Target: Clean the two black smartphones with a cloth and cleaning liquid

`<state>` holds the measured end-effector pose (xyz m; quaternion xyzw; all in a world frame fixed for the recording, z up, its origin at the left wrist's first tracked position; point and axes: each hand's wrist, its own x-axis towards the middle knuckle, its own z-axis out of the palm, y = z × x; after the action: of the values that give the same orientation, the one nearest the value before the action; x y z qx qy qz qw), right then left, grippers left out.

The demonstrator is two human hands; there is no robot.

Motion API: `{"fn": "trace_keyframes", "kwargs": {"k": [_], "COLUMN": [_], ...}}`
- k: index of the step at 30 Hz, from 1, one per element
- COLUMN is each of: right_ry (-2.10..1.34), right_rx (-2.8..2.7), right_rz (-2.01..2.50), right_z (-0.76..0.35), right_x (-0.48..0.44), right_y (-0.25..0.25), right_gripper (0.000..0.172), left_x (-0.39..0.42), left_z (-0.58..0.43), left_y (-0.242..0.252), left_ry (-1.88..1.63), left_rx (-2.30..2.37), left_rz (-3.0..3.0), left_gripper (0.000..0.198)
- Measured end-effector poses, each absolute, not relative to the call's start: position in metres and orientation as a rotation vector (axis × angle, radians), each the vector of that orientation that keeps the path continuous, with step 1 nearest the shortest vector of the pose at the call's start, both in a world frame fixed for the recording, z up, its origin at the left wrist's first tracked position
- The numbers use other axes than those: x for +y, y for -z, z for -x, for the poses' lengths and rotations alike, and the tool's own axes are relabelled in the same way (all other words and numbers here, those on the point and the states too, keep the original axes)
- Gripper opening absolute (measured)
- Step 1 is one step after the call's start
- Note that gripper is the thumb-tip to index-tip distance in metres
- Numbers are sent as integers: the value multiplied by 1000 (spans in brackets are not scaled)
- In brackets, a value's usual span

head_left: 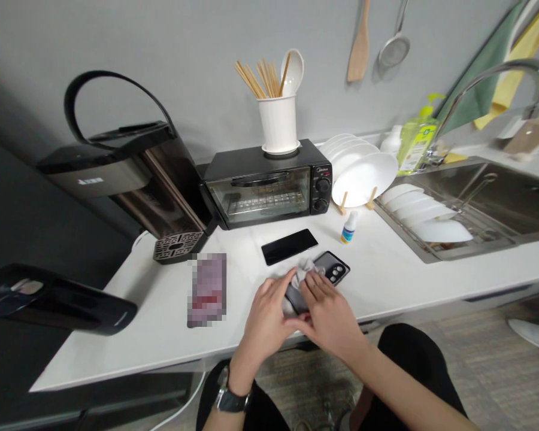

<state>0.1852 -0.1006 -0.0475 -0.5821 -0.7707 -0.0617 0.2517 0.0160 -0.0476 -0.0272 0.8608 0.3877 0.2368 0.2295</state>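
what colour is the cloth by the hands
The cloth is light grey, best seen in head view.

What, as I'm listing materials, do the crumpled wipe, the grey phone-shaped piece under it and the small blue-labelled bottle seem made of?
Crumpled wipe: matte, likely thin fabric by its soft folds, perhaps paper. Grey phone-shaped piece: smooth; its even surface suits plastic or glass. Small bottle: probably smooth plastic, judging by its white cap.

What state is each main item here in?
Cloth: crumpled, under right hand
Phone case: partly covered by cloth and left hand
Phone: flat, screen dark
Small bottle: upright
Oven: door shut
Utensil cup: upright on oven
Plates: on edge in wooden rack
Soap bottle: upright
Blurred item: pixelated, state unclear
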Motion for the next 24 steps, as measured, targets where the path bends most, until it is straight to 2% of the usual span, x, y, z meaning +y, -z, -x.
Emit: {"fn": "trace_keyframes", "kwargs": {"k": [6,12,16,19,24], "right_ry": [-31,237,300,223,-34], "right_rx": [-2194,-2120,-2032,-2036,-2159], "right_rz": [1409,1669,1722,1646,1436], "right_z": [-189,-252,-247,-215,-178], "right_x": [-130,-124,-100,-95,-123], "right_y": [42,48,53,50,40], "right_gripper": [74,68,74,79,74], "left_x": [-52,-52,-50,-49,-51], "left_z": [-15,-16,-18,-18,-16], "left_y": [29,27,25,26,28], "left_ry": [-661,-684,-695,-684,-655], "left_rx": [1139,1083,1077,1061,1104], "left_rz": [-2375,-2360,-2361,-2364,-2368], "left_gripper": [90,93,86,84,89]}}
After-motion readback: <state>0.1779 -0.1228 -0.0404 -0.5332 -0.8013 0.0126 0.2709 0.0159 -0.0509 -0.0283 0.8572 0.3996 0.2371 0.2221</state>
